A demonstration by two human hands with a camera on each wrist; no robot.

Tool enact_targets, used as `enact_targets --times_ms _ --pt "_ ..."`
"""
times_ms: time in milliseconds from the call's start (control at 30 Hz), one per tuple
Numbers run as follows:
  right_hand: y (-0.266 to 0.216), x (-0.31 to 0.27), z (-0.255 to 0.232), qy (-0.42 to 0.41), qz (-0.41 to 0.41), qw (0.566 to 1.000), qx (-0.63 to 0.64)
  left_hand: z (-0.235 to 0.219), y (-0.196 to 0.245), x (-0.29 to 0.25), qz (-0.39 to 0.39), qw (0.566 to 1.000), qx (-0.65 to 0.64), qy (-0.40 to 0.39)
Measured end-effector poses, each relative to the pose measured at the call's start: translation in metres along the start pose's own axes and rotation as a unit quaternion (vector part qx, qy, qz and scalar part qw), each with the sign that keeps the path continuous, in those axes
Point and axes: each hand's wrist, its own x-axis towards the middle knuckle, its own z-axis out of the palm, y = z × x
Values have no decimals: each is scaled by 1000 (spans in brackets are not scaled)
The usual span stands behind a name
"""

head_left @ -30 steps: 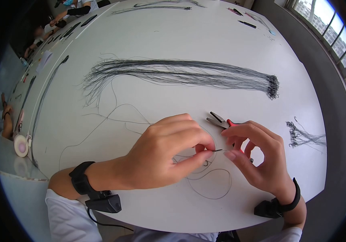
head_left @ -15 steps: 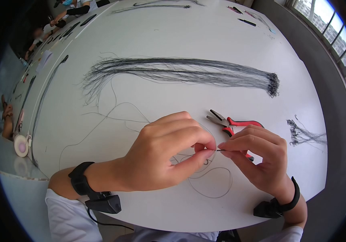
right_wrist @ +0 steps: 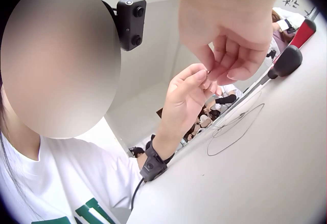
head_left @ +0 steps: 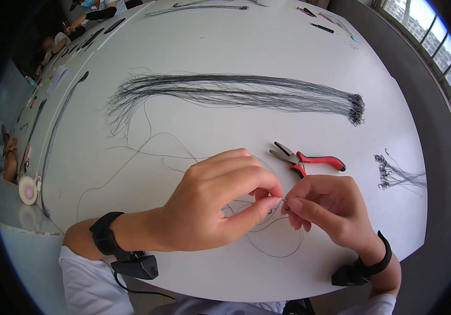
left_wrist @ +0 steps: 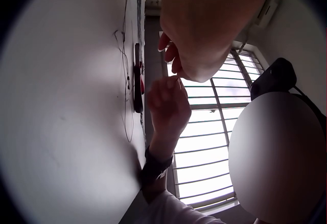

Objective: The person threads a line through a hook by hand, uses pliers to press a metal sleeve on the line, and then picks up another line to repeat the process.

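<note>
In the head view my left hand (head_left: 225,197) pinches thin fishing line between thumb and forefinger. Fingertip to fingertip with it, my right hand (head_left: 330,207) pinches a small dark fish hook (head_left: 287,208), mostly covered by its fingers. Thin line (head_left: 275,256) lies in loose loops on the table beneath both hands. Just beyond the right hand rest red-and-black pliers (head_left: 322,159), jaws apart. In the right wrist view the two hands meet above the table, with the line loops (right_wrist: 237,132) below them.
A long bundle of dark lines (head_left: 225,81) stretches across the white table (head_left: 225,47), hooks clustered at its right end. A smaller hooked bundle (head_left: 388,173) lies at the right edge. A white roll (head_left: 27,189) stands far left. Other people sit at the upper left.
My right hand came in to the left fingertips, pinched the small hook, then turned with its fingers curling downward. The pliers show more fully. My left hand has hardly moved.
</note>
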Motion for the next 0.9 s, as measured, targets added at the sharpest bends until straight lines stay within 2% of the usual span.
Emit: enact_targets --times_ms 133,200,433,533,600,733,833,900 --pt "-4 1 -4 -31 55 998 24 1 1 -1 -6 1000 -7 -3" --pt "-4 2 -4 -52 78 992 83 1 1 -2 -17 1000 -17 -4" --pt "-1 3 -5 -65 90 985 134 0 1 -1 -34 999 -26 -13" --pt "0 4 -5 -72 72 987 123 1 1 -2 -32 999 -27 -15" --pt "-2 4 -1 -37 56 994 87 1 1 -2 -35 999 -32 -9" --pt "-1 3 -1 -29 34 997 62 2 1 -2 -31 999 -36 -12" --pt "4 2 -3 -24 6 999 34 1 4 -2 -52 998 -36 -13" --pt "4 2 -3 7 -58 998 -11 0 4 -2 -92 994 -45 -22"
